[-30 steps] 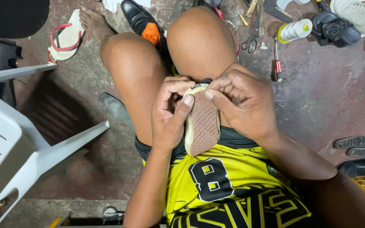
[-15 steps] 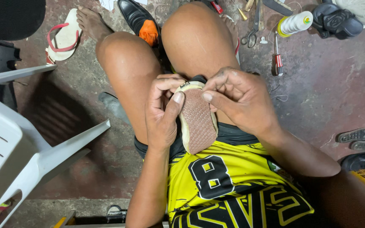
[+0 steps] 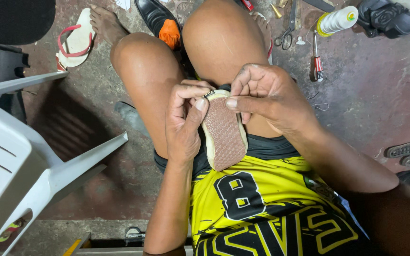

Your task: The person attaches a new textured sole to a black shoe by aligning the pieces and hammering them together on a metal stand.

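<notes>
A small shoe [image 3: 224,135] rests sole-up on my lap between my bare knees; its sole is brown and textured with a pale rim. My left hand [image 3: 182,121] grips its left side, thumb pressed on the sole near the toe end. My right hand [image 3: 266,95] pinches the toe edge from the right, thumb on the sole rim. The shoe's upper is hidden under my hands.
A white plastic chair [image 3: 20,156] stands at the left. On the concrete floor lie a flip-flop [image 3: 77,40], a black shoe with an orange cloth [image 3: 160,21], scissors [image 3: 288,31], a red-handled tool [image 3: 316,64], a thread spool [image 3: 338,19] and dark shoes [image 3: 385,19].
Both hands have stayed on the shoe's toe end with small finger shifts. The view has tipped slightly, so everything sits a little higher in frame.
</notes>
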